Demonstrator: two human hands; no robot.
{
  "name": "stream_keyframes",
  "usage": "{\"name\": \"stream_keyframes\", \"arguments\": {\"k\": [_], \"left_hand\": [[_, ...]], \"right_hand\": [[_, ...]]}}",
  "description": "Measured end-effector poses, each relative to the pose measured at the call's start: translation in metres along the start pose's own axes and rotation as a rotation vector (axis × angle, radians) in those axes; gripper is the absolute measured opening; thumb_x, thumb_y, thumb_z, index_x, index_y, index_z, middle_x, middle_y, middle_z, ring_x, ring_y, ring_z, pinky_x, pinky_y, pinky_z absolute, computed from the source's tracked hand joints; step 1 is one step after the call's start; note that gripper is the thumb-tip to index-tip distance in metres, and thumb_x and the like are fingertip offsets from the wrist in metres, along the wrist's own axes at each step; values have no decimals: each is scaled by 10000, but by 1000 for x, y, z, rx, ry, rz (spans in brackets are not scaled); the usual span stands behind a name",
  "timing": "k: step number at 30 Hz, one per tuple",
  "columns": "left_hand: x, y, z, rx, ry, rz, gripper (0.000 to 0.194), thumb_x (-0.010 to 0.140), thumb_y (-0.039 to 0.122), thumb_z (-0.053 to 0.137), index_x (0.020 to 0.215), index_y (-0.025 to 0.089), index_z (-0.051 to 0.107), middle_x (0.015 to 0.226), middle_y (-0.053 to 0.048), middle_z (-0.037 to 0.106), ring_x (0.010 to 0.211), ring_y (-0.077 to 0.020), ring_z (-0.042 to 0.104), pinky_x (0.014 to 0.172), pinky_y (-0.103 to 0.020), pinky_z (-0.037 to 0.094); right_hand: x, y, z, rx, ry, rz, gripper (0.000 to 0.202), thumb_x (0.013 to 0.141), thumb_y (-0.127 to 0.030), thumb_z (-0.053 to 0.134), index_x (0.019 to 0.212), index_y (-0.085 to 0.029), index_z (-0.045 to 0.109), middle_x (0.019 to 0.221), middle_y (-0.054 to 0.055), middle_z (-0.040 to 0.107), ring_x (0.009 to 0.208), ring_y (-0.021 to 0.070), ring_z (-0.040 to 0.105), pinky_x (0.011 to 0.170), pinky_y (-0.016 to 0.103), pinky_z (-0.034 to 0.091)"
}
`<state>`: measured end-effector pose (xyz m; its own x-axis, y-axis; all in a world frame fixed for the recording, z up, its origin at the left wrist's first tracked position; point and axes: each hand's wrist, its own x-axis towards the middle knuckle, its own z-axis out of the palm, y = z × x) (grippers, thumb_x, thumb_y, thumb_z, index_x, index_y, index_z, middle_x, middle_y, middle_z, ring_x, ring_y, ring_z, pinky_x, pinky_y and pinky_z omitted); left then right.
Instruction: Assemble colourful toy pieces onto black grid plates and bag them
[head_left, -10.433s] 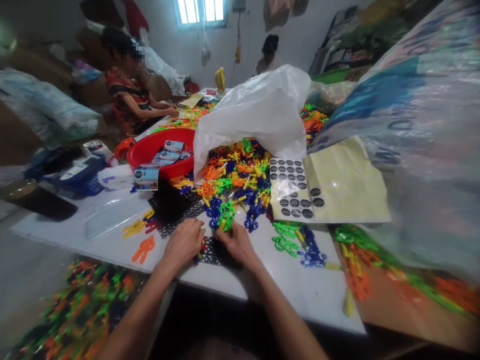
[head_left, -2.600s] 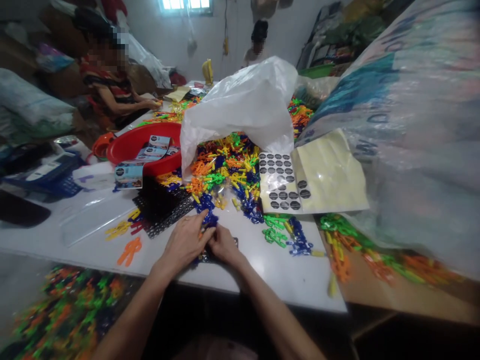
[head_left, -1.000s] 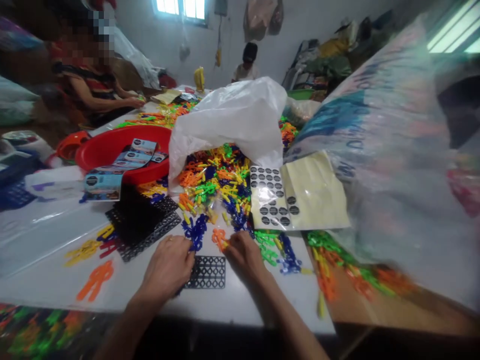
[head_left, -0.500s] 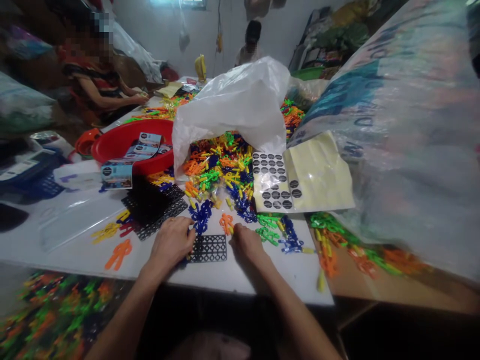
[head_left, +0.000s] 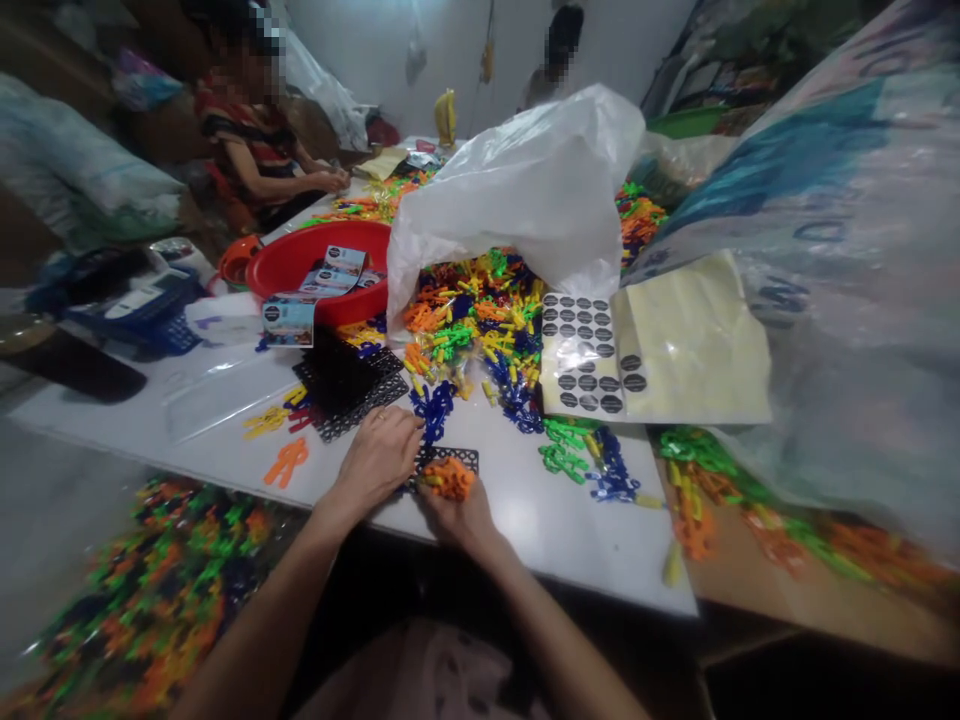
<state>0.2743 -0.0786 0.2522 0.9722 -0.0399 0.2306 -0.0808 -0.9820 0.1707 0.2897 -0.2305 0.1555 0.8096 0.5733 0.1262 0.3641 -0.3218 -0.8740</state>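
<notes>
My right hand [head_left: 463, 512], fingers curled, holds an orange plastic piece [head_left: 448, 478] over a small black perforated sheet [head_left: 463, 457]. A bit of yellow shows at the orange piece's left side. At the left edge of that sheet my left hand [head_left: 381, 448] is closed, its fingertips on the edge and partly hidden. Just beyond the left fingers lie dark blue plastic pieces [head_left: 433, 408]. A stack of larger black perforated sheets [head_left: 349, 385] is to the left, and a loose orange piece [head_left: 286, 462] lies nearer the table edge.
A white plastic bag [head_left: 510, 190] spills a multicoloured pile [head_left: 469, 320] onto the table. Right of it are a sticker sheet [head_left: 577, 352] and yellowish backing paper [head_left: 697, 345]. A red basin [head_left: 281, 265] holds printed cards. A large filled sack [head_left: 847, 250] stands right; a co-worker [head_left: 259, 160] sits far left.
My right hand has moved left over the small black sheet, bringing the orange piece from the table with it. My left hand stays at the sheet's edge. The whole view has shifted.
</notes>
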Motion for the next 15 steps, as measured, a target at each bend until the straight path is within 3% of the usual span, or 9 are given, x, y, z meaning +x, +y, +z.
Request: {"name": "stream_keyframes", "arguments": {"k": [4,8,11,15], "left_hand": [[-5,0,-3,-37,-4,-1,322,953,268,335,1090,163,606,1135,-94,641,1097,-218,554,1031,-434,355],[-11,5,-9,-25,-61,69,494,852,500,525,1236,191,553,1323,-119,535,1250,-300,442,1074,-521,291],[-13,6,-9,81,-63,31,497,833,465,550,1230,166,563,1275,-147,558,1224,-342,444,1053,-559,300],[-19,5,-11,104,-75,50,355,865,308,487,1175,169,589,1197,-126,596,1168,-306,484,1053,-524,324]], "right_hand": [[2,-3,10,-325,-36,-95,142,802,-187,537,917,-148,611,925,112,611,872,236,534,783,345,436],[8,-18,17,-615,-147,-63,220,825,-131,478,993,-131,620,953,125,615,899,260,534,787,369,422],[14,-27,11,-638,-223,-32,231,800,-122,512,1002,-108,623,983,141,621,936,268,540,799,362,416],[35,-30,-21,-405,-426,-123,124,846,-191,539,918,-162,636,897,59,638,831,185,564,733,267,419]]}}
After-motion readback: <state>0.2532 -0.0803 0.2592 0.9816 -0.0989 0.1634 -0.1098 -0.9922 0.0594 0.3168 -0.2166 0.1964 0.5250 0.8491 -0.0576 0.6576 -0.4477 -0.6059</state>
